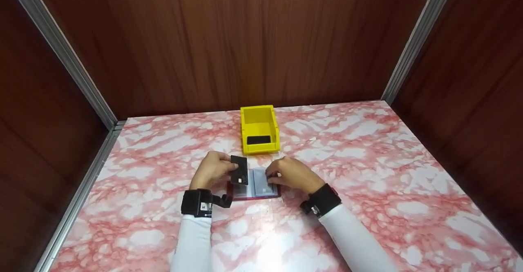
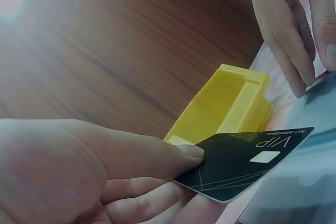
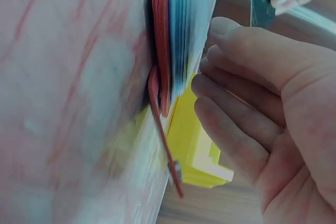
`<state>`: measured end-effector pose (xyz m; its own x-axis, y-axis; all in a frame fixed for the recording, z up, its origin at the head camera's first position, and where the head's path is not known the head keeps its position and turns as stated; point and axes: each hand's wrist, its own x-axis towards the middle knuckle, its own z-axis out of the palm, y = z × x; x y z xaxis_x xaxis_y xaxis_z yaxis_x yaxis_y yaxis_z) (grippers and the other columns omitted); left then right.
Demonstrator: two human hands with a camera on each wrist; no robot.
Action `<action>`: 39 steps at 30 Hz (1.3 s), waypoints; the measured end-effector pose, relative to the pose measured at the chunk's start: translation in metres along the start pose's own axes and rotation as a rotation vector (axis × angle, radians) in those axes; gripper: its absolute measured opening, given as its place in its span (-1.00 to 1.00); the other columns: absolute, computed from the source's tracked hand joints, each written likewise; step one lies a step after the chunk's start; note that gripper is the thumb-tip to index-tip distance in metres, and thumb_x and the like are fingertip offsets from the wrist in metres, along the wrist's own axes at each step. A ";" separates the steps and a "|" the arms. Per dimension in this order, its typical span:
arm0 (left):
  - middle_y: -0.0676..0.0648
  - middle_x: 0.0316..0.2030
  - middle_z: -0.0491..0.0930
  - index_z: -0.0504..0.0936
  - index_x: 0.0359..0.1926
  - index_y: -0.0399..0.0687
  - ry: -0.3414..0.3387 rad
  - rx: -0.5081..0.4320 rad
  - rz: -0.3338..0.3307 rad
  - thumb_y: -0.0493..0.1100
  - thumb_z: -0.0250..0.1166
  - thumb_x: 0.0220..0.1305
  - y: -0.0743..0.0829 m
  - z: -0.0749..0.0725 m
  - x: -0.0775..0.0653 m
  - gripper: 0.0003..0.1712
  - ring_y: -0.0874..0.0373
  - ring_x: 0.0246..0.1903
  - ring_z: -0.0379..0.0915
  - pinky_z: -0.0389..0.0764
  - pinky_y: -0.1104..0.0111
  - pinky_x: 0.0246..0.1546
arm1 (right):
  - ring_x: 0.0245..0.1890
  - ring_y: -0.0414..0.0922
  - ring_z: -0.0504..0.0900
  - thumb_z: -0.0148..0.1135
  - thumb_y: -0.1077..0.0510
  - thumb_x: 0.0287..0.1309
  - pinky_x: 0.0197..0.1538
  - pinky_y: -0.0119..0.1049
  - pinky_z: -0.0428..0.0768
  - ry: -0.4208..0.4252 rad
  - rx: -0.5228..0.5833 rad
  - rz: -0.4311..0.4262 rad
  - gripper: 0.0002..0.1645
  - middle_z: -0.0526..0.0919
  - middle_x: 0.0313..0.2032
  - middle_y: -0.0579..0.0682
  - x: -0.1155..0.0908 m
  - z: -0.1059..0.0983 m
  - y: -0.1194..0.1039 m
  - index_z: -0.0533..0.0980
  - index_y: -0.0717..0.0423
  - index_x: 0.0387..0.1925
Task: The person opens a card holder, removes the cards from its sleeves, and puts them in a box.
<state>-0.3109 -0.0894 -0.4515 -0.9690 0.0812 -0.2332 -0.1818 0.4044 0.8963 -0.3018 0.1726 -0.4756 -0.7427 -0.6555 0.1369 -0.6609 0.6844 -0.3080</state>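
My left hand [image 1: 211, 170] pinches a black card [image 2: 231, 163] between thumb and fingers. The card carries the letters VIP and a pale chip patch, and it is held tilted above the left side of an opened card holder [image 1: 260, 184]. This holder has a red cover [image 3: 163, 40], a stack of clear sleeves [image 3: 186, 30] and a strap with a snap [image 3: 169, 150]. At the right edge of the sleeves is my right hand [image 1: 296, 174], its thumb and loosely bent fingertips right by the top sleeve.
A yellow bin [image 1: 257, 116] stands just beyond the holder, with a black rectangular piece [image 1: 258, 140] at its front. The table [image 1: 351, 141] has a pink and white marbled top. Brown wood-grain panels [image 1: 245, 39] with grey metal corner posts [image 1: 421, 35] enclose it.
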 end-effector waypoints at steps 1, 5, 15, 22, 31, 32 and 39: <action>-0.15 -0.24 0.65 0.63 -0.03 -0.31 -0.003 0.004 0.001 -0.29 0.39 0.21 0.001 0.000 0.001 -0.69 0.13 -0.44 0.64 0.76 0.27 -0.31 | -0.25 -0.24 0.71 0.45 0.06 0.17 -0.04 -0.23 0.72 0.004 0.007 0.002 -0.80 0.82 -0.23 -0.13 -0.001 0.000 0.002 0.76 -0.02 -0.17; -0.22 -0.13 0.70 0.62 0.08 -0.24 -0.003 0.014 -0.004 -0.27 0.36 0.27 0.007 0.002 0.004 -0.64 0.07 -0.40 0.65 0.75 0.10 -0.15 | -0.21 -0.25 0.72 0.43 0.02 0.20 0.00 -0.24 0.72 -0.024 0.036 0.053 -0.76 0.82 -0.17 -0.12 -0.004 -0.002 0.009 0.76 -0.05 -0.11; -0.13 -0.28 0.74 0.79 -0.18 -0.09 0.055 0.271 0.205 -0.36 0.27 0.26 0.034 0.010 0.016 -0.79 0.08 -0.27 0.56 0.54 0.32 -0.16 | -0.23 -0.28 0.69 0.41 0.03 0.22 0.00 -0.26 0.72 -0.045 0.032 0.075 -0.77 0.82 -0.16 -0.14 -0.007 -0.006 0.013 0.76 -0.08 -0.10; -0.13 -0.11 0.77 0.80 -0.11 -0.08 0.107 0.351 0.287 -0.38 0.20 0.30 0.057 0.023 0.021 -0.71 -0.03 -0.10 0.61 0.57 0.15 0.06 | -0.19 -0.28 0.72 0.41 0.08 0.22 0.02 -0.28 0.72 -0.042 0.042 0.061 -0.79 0.82 -0.15 -0.15 -0.010 -0.001 0.010 0.76 -0.07 -0.10; -0.10 0.01 0.73 0.79 0.01 0.09 0.311 0.444 0.353 -0.37 0.17 0.38 0.073 0.042 0.036 -0.62 -0.08 0.10 0.58 0.55 0.09 0.23 | -0.28 -0.29 0.65 0.40 0.09 0.24 -0.05 -0.34 0.71 -0.071 0.030 0.057 -0.79 0.81 -0.16 -0.15 -0.011 0.006 0.003 0.76 -0.06 -0.10; -0.10 0.01 0.73 0.79 0.00 0.10 0.337 0.459 0.362 -0.35 0.18 0.38 0.074 0.044 0.039 -0.63 -0.10 0.10 0.57 0.54 0.08 0.23 | -0.29 -0.30 0.64 0.39 0.09 0.24 -0.05 -0.35 0.71 -0.073 0.030 0.057 -0.79 0.81 -0.17 -0.16 -0.011 0.006 0.003 0.75 -0.06 -0.09; -0.13 -0.10 0.75 0.81 -0.06 0.11 0.409 0.556 0.462 -0.42 0.22 0.28 0.079 0.057 0.060 -0.60 -0.12 0.05 0.57 0.50 0.03 0.16 | -0.38 -0.31 0.58 0.39 0.12 0.23 -0.17 -0.43 0.64 -0.046 0.007 0.020 -0.88 0.79 -0.29 -0.19 -0.002 -0.001 0.007 0.76 -0.06 -0.21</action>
<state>-0.3737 -0.0007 -0.4166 -0.9296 0.0555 0.3643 0.2547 0.8112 0.5264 -0.3052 0.1787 -0.4771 -0.7499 -0.6557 0.0872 -0.6450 0.6956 -0.3165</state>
